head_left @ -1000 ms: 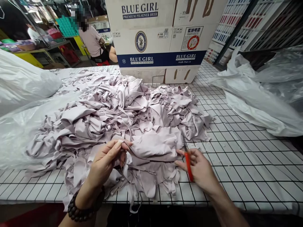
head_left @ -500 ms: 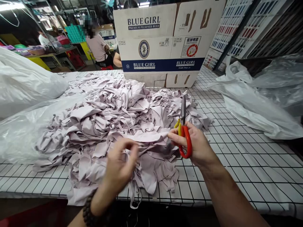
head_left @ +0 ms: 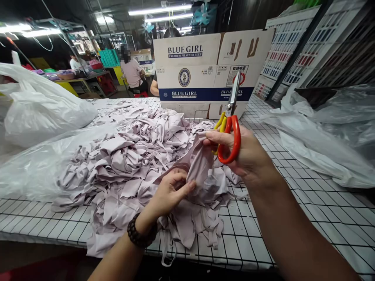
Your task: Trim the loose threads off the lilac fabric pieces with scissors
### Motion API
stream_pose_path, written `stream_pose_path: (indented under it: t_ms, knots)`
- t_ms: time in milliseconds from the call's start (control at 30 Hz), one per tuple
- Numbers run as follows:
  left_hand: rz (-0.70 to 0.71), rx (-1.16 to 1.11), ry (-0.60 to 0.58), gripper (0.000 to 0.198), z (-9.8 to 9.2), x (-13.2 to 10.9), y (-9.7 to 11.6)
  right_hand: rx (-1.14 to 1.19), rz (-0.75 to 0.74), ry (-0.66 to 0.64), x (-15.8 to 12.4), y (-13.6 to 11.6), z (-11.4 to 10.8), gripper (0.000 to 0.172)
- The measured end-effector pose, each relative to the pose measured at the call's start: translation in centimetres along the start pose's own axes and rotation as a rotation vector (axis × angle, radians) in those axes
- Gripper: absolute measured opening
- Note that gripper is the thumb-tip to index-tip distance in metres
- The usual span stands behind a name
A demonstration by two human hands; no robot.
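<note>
My right hand point(head_left: 244, 154) is closed around scissors point(head_left: 230, 125) with red and yellow handles, blades pointing up. Its thumb and fingers also pinch the top of a pale lilac garment piece point(head_left: 200, 160). Lower on the same fabric, my left hand point(head_left: 172, 191) is closed with thumb against fingers on its edge. A dark bead bracelet point(head_left: 140, 230) circles the left wrist. Behind and below both hands spreads a big heap of matching lilac fabric pieces point(head_left: 123, 152), with thin straps hanging over the table's front edge.
A large beer carton point(head_left: 187, 82) stands at the back of the grid-patterned table point(head_left: 293, 210). White and clear plastic bags lie at left point(head_left: 49, 109) and right point(head_left: 316, 136). Beyond, a person point(head_left: 133, 72) sits facing away; another person's arm point(head_left: 154, 86) shows beside the carton.
My right hand has raised the scissors and a fabric piece off the heap. My left hand has moved right and closed on that fabric. The view has tilted up.
</note>
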State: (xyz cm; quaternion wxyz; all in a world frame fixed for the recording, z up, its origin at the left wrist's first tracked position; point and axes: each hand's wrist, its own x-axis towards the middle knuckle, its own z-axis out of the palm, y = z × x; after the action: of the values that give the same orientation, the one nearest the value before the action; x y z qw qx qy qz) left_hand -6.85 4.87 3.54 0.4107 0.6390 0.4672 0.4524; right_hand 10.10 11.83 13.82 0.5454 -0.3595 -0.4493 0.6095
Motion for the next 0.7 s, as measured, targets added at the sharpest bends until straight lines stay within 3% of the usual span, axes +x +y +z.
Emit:
stream_pose_path:
  t_ms: [100,233,300,467,600,700]
  knots:
    - [-0.225,-0.46,-0.033,0.032,0.6,0.5,0.3,-0.046,-0.002,0.052,1.8,0.6,0.5,0.029]
    - [-0.339,-0.747,0.204,0.037,0.8,2.2,0.6,-0.144,0.025,0.105,3.2,2.2,-0.1,0.04]
    - [-0.329,-0.804,0.3,0.035,0.2,3.3,1.0,-0.173,0.072,0.058,2.7,3.0,-1.1,0.042]
    - [-0.23,-0.889,0.368,0.023,-1.1,5.7,2.6,-0.186,0.218,-0.1,-0.4,6.5,-3.2,0.048]
    - [-0.141,-0.934,0.406,0.012,-0.9,6.7,4.5,-0.105,0.173,-0.027,-1.3,10.1,-2.5,0.061]
    - [-0.029,-0.906,0.408,0.012,-1.0,7.2,6.3,-0.065,0.095,0.063,-0.7,10.8,-2.1,0.054]
